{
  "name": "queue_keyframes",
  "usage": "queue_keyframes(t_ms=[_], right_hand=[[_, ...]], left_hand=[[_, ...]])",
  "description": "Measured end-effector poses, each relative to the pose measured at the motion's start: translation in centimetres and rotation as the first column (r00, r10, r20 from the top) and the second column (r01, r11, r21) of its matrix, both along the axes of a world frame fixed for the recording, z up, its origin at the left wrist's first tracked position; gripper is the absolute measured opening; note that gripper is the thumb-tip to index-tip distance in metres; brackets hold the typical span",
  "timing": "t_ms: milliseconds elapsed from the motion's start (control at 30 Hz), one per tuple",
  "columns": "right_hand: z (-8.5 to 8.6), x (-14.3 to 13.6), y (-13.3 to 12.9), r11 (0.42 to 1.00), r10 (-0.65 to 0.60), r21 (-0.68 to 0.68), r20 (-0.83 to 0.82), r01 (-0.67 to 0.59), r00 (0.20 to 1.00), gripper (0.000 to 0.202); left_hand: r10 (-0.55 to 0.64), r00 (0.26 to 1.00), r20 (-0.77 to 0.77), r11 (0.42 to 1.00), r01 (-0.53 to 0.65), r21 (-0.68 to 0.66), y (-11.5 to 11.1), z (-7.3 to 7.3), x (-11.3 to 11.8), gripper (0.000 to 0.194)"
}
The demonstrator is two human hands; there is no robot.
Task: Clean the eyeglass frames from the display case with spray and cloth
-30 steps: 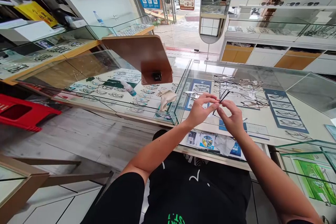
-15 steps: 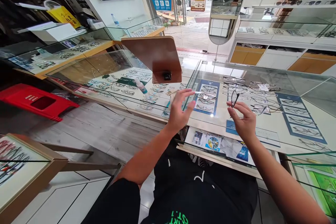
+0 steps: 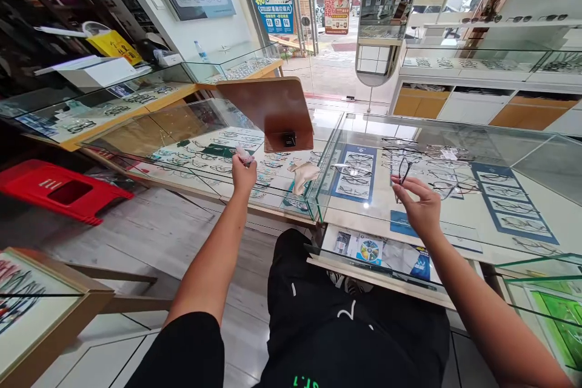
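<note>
On the left part of the glass counter, my left hand is closed around a small spray bottle; only its upper part shows above my fingers. My right hand holds a pair of dark-framed eyeglasses between thumb and fingers, raised over the right part of the counter. Between the hands, a crumpled beige cloth lies on the glass near the joint of the two cases. Rows of eyeglass frames show through the glass beneath both hands.
A brown tilted mirror or panel stands on the counter ahead. Below the counter, an open drawer with packets juts toward my lap. A red plastic stool is on the floor at left, near a wooden-edged display table.
My left hand has moved left and forward from above the cloth and has taken hold of the spray bottle. My right hand keeps the eyeglasses in almost the same place.
</note>
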State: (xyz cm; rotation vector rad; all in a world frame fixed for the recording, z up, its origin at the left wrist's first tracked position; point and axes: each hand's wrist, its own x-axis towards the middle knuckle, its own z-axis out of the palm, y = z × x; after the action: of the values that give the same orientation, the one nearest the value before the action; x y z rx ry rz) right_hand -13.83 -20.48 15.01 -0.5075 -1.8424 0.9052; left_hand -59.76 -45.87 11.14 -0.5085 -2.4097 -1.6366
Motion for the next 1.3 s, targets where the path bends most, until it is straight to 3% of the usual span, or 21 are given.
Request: queue_keyframes(t_ms=[133,233,333,400,467,533,633,733,833,900,933,1033,1100,1167,1300], right_hand=[[0.6,0.2,0.5,0.999,-0.044,-0.011,-0.023,0.044,0.999,0.025],[1.7,0.6,0.6,0.998,-0.053,-0.037,-0.053,0.051,0.997,0.027],[2.7,1.1,-0.1,0.996,0.004,-0.092,-0.062,-0.010,0.998,0.026],[3.2,1.2,-1.1,0.985,0.062,-0.157,-0.075,-0.073,0.995,0.026],[3.7,1.4,-2.4,0.968,0.113,-0.216,-0.089,-0.130,0.990,0.025],[4.3,1.5,-3.6,0.955,0.146,-0.246,-0.096,-0.166,0.985,0.023],[5.1,1.8,-5.1,0.934,0.195,-0.290,-0.069,-0.206,0.978,0.025],[5.5,2.0,-5.9,0.890,0.265,-0.372,-0.046,-0.263,0.963,0.028],[5.5,2.2,-6.2,0.842,0.312,-0.444,-0.063,-0.306,0.948,0.028],[5.4,2.3,-6.3,0.815,0.327,-0.478,-0.087,-0.327,0.941,0.027],[5.3,2.3,-6.4,0.801,0.334,-0.495,-0.100,-0.338,0.937,0.028],[5.2,2.2,-6.4,0.749,0.363,-0.552,-0.123,-0.367,0.924,0.031],[5.1,2.0,-6.5,0.714,0.382,-0.586,-0.131,-0.382,0.915,0.033],[5.0,1.9,-6.5,0.685,0.401,-0.608,-0.145,-0.401,0.905,0.033],[4.9,1.6,-6.8,0.641,0.423,-0.636,-0.176,-0.431,0.889,0.033]], left_hand=[[-0.031,0.999,0.037,0.997,0.029,0.066,0.1,0.5,0.9,0.036],[-0.110,0.992,0.062,0.979,0.098,0.182,0.7,2.2,3.8,0.040],[-0.370,0.922,0.112,0.857,0.292,0.424,1.5,4.9,9.4,0.045],[-0.610,0.781,0.132,0.708,0.463,0.533,2.1,6.9,13.9,0.056],[-0.812,0.551,0.190,0.541,0.592,0.597,2.9,8.7,18.1,0.071],[-0.910,0.346,0.228,0.407,0.644,0.648,3.8,10.2,21.3,0.078],[-0.955,0.084,0.286,0.273,0.631,0.726,5.1,11.2,24.1,0.084],[-0.940,-0.147,0.308,0.170,0.582,0.795,6.3,11.3,25.3,0.087],[-0.916,-0.259,0.306,0.109,0.572,0.813,7.6,10.8,26.0,0.088],[-0.927,-0.212,0.310,0.122,0.611,0.782,8.5,10.4,26.5,0.087],[-0.940,-0.143,0.311,0.149,0.647,0.748,8.9,10.2,26.7,0.086],[-0.952,0.164,0.260,0.290,0.758,0.585,10.2,9.7,27.3,0.081],[-0.927,0.325,0.190,0.376,0.809,0.452,10.9,9.5,27.6,0.076],[-0.908,0.400,0.129,0.419,0.845,0.331,11.4,9.6,27.7,0.073],[-0.905,0.418,0.084,0.426,0.884,0.190,12.1,9.5,27.8,0.067]])
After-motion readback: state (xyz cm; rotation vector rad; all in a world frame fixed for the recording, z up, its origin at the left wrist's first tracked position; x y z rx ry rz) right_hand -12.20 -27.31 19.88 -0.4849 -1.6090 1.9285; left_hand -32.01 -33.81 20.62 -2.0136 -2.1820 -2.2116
